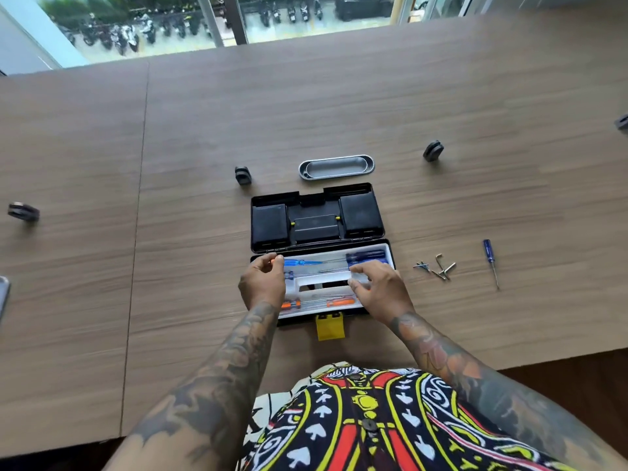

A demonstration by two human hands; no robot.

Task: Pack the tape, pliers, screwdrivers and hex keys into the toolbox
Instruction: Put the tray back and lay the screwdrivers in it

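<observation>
The black toolbox lies open on the wooden table, lid folded back and yellow latch toward me. A white tray sits in its base and holds blue-handled screwdrivers at the back and orange-handled screwdrivers at the front. My left hand is closed on the tray's far left corner. My right hand grips the tray's right part, thumb by the centre handle slot. Several hex keys and one blue screwdriver lie on the table to the right. I see no pliers.
An oval metal dish sits behind the toolbox. Small black round objects stand at the back left, back right, far left and far right edge. The table's near edge runs just below the toolbox.
</observation>
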